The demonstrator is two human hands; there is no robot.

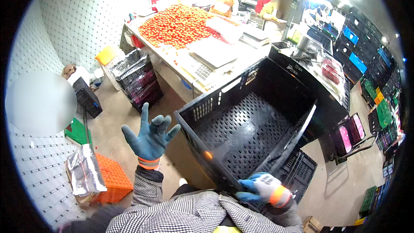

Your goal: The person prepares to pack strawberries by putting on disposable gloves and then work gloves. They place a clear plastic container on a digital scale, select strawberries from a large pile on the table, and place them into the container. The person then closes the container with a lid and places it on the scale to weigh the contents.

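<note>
In the head view a large black plastic crate [245, 136] stands tilted before me, its open top facing me and its perforated floor bare. My right hand [262, 187], in a grey and blue work glove, grips the crate's near rim at the lower right corner. To the left of the crate, my left hand [149, 136] is raised in a blue-coated glove, fingers spread and holding nothing. Beyond the crate, a heap of small red tomatoes [178, 26] covers part of a white table [181, 68]. A scale [210, 55] with a keypad sits at that table's near edge.
Stacked black crates [139, 77] stand left of the table. An orange crate [113, 178] is on the floor at lower left, with a foil-covered item [84, 171] beside it. Two people work behind the table. Tall crate stacks [359, 45] line the right.
</note>
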